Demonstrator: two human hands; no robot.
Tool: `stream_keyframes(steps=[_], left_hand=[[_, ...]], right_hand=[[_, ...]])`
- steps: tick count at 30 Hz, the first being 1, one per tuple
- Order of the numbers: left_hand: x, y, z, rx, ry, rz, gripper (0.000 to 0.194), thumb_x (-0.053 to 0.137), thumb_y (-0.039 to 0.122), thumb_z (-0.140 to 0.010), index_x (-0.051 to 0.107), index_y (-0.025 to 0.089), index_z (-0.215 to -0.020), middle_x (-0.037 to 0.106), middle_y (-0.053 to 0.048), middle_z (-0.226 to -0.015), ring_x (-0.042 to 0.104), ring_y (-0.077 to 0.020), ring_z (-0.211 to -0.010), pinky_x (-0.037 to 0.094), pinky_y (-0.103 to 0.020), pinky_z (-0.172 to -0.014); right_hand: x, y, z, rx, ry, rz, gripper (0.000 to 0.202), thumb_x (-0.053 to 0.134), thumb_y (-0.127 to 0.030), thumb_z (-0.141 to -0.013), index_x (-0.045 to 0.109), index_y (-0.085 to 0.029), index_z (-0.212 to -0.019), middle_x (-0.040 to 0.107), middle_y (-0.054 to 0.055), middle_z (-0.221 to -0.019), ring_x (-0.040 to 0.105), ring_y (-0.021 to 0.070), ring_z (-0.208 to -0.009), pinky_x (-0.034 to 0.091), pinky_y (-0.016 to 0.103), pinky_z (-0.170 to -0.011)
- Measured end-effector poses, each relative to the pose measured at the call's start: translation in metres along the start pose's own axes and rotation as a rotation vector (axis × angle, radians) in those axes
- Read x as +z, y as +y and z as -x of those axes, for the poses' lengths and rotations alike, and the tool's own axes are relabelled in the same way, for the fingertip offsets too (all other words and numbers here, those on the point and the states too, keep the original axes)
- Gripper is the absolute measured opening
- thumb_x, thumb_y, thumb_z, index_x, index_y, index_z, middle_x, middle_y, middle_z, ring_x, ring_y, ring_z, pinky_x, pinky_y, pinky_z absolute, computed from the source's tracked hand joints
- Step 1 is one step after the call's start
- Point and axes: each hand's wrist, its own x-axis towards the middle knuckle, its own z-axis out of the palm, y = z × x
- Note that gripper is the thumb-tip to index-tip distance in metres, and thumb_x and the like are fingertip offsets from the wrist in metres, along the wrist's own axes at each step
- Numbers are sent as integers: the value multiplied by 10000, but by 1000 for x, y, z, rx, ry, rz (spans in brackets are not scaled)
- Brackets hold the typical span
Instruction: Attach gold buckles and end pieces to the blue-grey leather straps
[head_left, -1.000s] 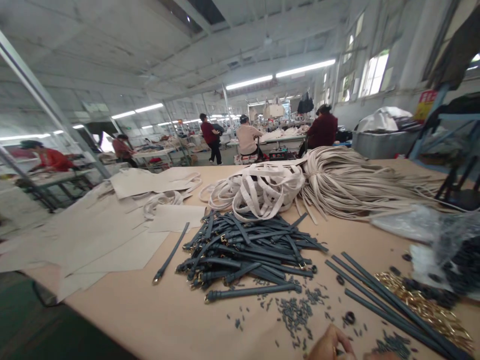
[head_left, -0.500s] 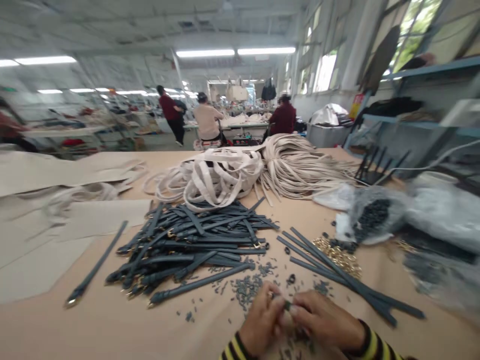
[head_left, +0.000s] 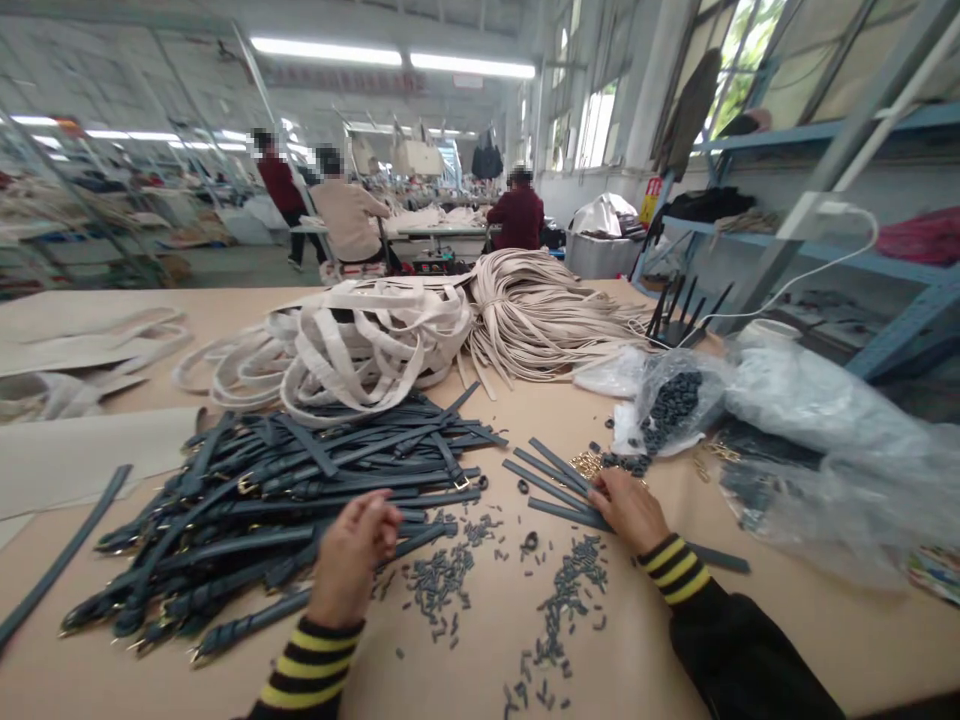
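Note:
My left hand [head_left: 354, 555] is over the right part of a big pile of dark straps [head_left: 247, 540] with gold buckles; its fingers are curled together, and what they hold, if anything, is hidden. My right hand [head_left: 628, 508] reaches down on the loose dark strips [head_left: 555, 495] at the right, beside the gold buckles [head_left: 586, 464]. Its fingertips are bent at the strips, and whether they grip one is unclear. Between the hands lie many small dark pieces [head_left: 442, 575] and a small dark ring [head_left: 531, 541].
Coiled pale webbing [head_left: 375, 340] and a bundle of beige cords [head_left: 525, 310] lie behind the straps. Plastic bags [head_left: 817, 410] and a black router [head_left: 679, 325] stand at the right. Pale fabric sheets [head_left: 97, 450] cover the left. Several people work farther back.
My hands have parted from the front middle. The left moved left to the strap pile, the right moved up to the loose strips. The view has turned to the right.

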Motion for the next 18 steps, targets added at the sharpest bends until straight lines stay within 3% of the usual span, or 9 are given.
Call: stream_keyframes(steps=[3,6,8,10,13,15,18], left_hand=[[44,-42,40,-39,-222,-134,315,526,424,-745,506,138,-875,548,30,-601,423,-55,-412,330,-168,-368],[65,-54,59,-51,-332,-188,339,495,447,-763,511,122,-861,554,11,-611,428,-53,-422,339,-172,-383],[69,-53,62,-91,-358,-153,394,491,470,-761,488,122,-945,584,-14,-694,443,-56,-436,349,-172,-368],[68,-50,62,-141,-364,-54,448,468,508,-763,445,138,-1015,593,-21,-735,450,-59,-433,332,-161,-330],[66,-50,64,-198,-323,50,410,440,537,-770,455,147,-896,534,33,-546,392,-46,-349,273,-134,-286],[65,-52,68,-245,-265,58,395,441,547,-765,441,152,-762,471,57,-437,337,-36,-293,229,-124,-265],[64,-54,72,-305,-203,111,408,433,565,-755,429,159,-731,472,54,-403,329,-38,-275,207,-118,-254]], right_hand=[[1,-3,-4,-20,-42,114,35,496,-203,-750,517,-175,-743,559,47,-769,519,169,-762,345,263,-685],[-14,-12,3,-93,-64,19,100,435,-229,-798,506,-178,-750,557,34,-740,519,158,-729,349,259,-672],[-28,-23,14,-183,-152,-126,164,394,-273,-831,517,-183,-769,557,16,-703,517,144,-681,358,250,-646],[-38,-37,28,-270,-347,-283,206,385,-304,-843,535,-184,-767,548,-6,-646,505,120,-609,360,230,-598],[-38,-50,47,-264,-640,-486,244,396,-328,-841,540,-161,-737,526,-17,-594,468,88,-513,348,201,-511],[-30,-51,55,-201,-717,-582,269,397,-348,-840,531,-143,-728,516,-13,-593,448,79,-487,339,192,-477],[-17,-42,62,-155,-732,-636,302,401,-379,-837,517,-133,-707,495,-12,-587,426,73,-477,336,189,-465]])
